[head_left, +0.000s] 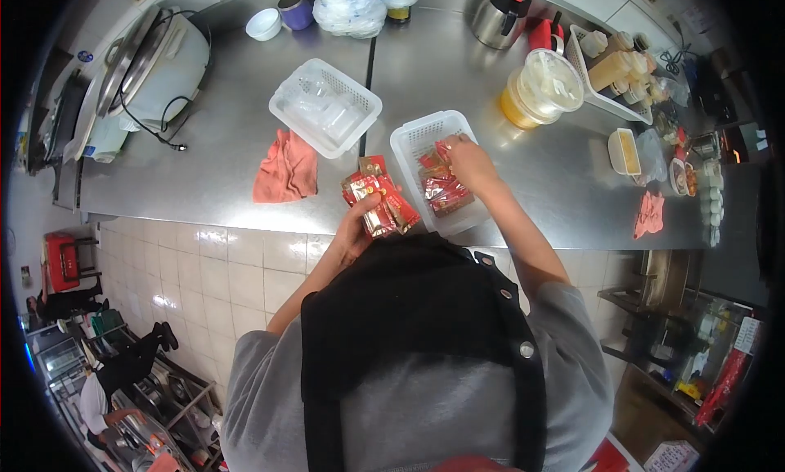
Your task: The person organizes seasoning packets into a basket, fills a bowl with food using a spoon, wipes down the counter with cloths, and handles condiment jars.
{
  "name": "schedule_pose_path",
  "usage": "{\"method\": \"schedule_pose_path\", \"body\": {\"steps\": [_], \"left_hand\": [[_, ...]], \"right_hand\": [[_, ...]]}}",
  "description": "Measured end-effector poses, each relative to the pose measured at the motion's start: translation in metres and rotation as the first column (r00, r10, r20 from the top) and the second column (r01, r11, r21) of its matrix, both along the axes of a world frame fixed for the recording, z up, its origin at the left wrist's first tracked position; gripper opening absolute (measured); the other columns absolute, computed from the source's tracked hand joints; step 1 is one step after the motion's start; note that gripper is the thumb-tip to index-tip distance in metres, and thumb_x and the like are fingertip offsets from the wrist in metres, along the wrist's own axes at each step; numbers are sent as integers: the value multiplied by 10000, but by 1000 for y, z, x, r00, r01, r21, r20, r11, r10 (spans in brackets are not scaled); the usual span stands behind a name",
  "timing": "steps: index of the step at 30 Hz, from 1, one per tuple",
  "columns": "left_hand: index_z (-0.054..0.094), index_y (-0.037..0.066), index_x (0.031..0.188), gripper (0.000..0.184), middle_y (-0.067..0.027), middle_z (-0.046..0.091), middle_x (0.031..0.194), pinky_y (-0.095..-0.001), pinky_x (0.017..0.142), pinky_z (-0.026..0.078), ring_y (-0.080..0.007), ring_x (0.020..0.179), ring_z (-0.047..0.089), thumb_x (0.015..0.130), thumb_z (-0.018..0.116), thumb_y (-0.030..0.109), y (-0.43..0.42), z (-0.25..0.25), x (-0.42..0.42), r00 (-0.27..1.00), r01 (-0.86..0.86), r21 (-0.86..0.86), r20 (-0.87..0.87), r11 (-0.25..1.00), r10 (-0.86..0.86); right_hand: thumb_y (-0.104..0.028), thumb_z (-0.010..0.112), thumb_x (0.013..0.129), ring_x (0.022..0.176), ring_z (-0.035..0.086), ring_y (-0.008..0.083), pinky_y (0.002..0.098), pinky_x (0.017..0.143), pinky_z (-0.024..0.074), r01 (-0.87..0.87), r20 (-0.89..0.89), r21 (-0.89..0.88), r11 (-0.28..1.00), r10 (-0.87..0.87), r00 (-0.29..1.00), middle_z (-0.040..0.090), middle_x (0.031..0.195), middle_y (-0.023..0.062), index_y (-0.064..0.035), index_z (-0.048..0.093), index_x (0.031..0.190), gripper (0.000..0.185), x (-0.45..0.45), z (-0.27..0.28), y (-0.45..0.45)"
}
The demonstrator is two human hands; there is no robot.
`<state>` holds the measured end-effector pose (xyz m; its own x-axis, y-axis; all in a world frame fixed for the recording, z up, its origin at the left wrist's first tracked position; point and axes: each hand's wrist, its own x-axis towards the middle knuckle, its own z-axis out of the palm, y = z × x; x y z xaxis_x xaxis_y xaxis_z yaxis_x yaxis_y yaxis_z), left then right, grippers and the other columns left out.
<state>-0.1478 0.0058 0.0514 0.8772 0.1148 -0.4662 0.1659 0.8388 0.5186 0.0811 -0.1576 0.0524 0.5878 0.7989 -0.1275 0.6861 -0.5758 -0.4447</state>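
Observation:
Several red and gold packets (379,202) are fanned out in my left hand (356,229), its thumb pressed on top, at the table's front edge. Just right of them stands a white perforated basket (405,149) holding more red packets (441,186). My right hand (472,163) is over the back right part of this basket, its fingers closed on a red packet (444,148). A second white basket (286,116), with clear plastic items in it, lies behind my left hand. An orange cloth (286,171) rests to the left.
The steel table (221,145) carries a large cooker (168,71) at left, a steel jug (498,18), stacked tubs (544,87) and a bottle tray (609,96) at right. Other people (131,374) are at the lower left.

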Motion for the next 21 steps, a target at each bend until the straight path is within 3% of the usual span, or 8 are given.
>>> {"method": "schedule_pose_path", "body": {"steps": [2,6,8,12,15,17,20,21], "left_hand": [[457,42,1402,608,-137,594,1346,-458,999,530,-269,1181,622,903,702,286,-1,3,0,1000,0,-24,14,1000,0],[454,29,1396,593,-156,591,1350,-461,1026,515,-279,1197,613,904,698,254,1,1,-2,999,-20,-79,34,997,23],[456,39,1398,599,-142,598,1340,-464,1004,527,-274,1181,621,903,698,274,0,2,-3,999,-36,-65,17,997,37],[462,49,1396,607,-128,608,1326,-467,981,538,-270,1161,631,897,704,296,0,1,-2,1000,-31,-50,3,998,31],[463,48,1395,611,-128,608,1326,-466,981,538,-268,1162,631,893,710,293,0,1,-1,1000,-14,-44,2,999,14],[464,49,1395,614,-128,609,1325,-466,980,539,-266,1159,631,889,715,291,-1,3,0,1000,-19,-46,-2,999,18],[465,52,1394,621,-128,609,1323,-466,976,541,-264,1153,634,882,725,290,0,5,-2,1000,-29,-52,-10,998,28],[466,54,1393,625,-128,608,1323,-465,973,544,-264,1150,635,879,730,292,0,5,-2,1000,-27,-57,-10,998,27]], "right_hand": [[-178,660,891,1028,612,399,447,886,524,288,21,-70,955,-287,958,612,1127,206,13,584,1124,311,-5,-25,16],[-193,719,863,1122,569,380,456,924,510,318,133,9,948,-316,939,593,1169,213,43,564,1135,392,-28,-42,29],[-201,772,813,1186,523,373,466,960,488,203,207,114,973,-223,953,577,1182,212,11,577,1140,436,-28,-49,26],[-210,787,797,1157,545,385,467,990,472,238,137,-19,971,-233,963,575,1227,202,6,563,1209,516,-22,-41,29],[-169,783,788,1133,575,365,456,988,476,305,-75,-110,946,-314,946,618,1194,172,-24,615,1182,452,-12,-46,32],[-130,777,778,1051,636,313,430,951,503,243,-225,-56,968,-250,942,681,1099,147,-44,689,1076,323,-5,-46,30],[-164,799,743,911,685,266,374,861,519,244,-532,48,969,-182,827,724,917,125,-15,708,999,310,7,-29,24],[-164,799,743,911,685,266,374,861,519,243,-532,47,969,-182,827,724,917,125,-15,708,999,310,9,-18,21]]}}
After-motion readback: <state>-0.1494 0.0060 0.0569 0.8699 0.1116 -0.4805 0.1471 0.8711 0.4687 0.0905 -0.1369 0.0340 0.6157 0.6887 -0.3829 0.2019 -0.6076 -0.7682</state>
